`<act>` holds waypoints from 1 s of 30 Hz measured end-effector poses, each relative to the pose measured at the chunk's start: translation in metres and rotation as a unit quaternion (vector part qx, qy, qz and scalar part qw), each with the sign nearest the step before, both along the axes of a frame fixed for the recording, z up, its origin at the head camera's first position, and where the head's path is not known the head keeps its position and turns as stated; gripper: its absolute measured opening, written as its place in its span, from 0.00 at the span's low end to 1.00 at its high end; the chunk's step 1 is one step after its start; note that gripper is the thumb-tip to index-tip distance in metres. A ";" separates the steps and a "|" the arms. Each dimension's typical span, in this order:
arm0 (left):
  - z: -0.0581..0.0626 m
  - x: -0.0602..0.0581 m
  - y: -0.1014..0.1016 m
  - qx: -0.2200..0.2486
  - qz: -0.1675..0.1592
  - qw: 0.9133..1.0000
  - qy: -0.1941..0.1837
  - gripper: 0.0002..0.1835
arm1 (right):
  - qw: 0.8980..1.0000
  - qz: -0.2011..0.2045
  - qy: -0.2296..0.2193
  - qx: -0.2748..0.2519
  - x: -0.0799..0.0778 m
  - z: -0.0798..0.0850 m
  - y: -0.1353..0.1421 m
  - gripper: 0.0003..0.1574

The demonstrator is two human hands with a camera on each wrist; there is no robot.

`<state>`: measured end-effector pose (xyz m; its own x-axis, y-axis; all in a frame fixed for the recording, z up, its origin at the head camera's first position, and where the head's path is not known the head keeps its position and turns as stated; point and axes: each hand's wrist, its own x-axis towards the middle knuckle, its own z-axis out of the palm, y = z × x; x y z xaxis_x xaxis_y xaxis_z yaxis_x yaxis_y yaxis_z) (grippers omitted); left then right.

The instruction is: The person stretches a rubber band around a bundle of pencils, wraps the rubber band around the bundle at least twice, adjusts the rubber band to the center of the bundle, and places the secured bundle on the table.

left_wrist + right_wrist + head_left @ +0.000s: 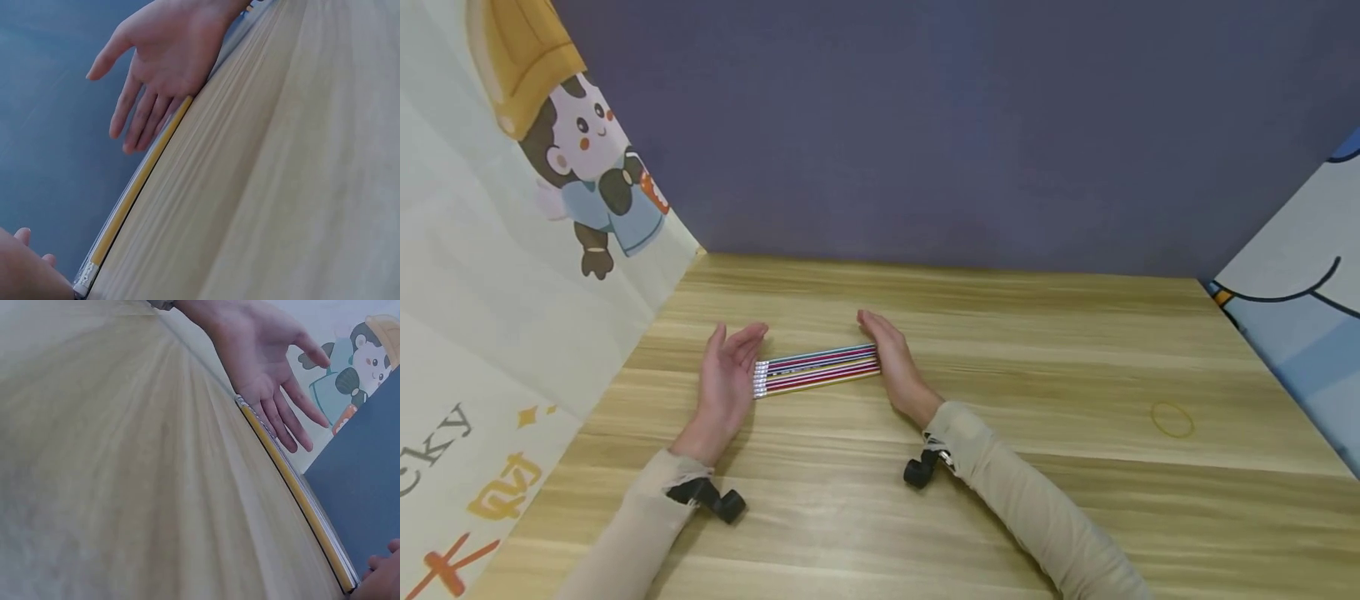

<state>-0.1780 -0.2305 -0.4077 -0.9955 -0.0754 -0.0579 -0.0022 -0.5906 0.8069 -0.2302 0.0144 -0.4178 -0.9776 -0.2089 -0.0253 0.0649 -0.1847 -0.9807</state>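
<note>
Several striped pencils (817, 370) lie side by side in a flat row on the wooden table, their white eraser ends to the left. My left hand (725, 383) stands on edge against the eraser ends, palm facing inward and fingers extended. At the opposite ends, my right hand (897, 362) stands on edge with straight fingers, its palm touching the pencils. A yellow pencil (140, 187) is the nearest of the row in the left wrist view, running towards the right hand. Neither hand curls round anything.
A thin yellow rubber band (1172, 419) lies on the table (1037, 375) to the right. A dark blue-grey panel (925, 133) rises behind the table. Cartoon-printed white sheets (512, 275) stand at the left and right sides.
</note>
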 end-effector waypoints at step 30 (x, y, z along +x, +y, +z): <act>0.038 0.014 -0.027 -0.449 -0.111 0.884 0.069 0.27 | 0.916 0.226 0.119 0.309 -0.016 0.037 0.047 0.37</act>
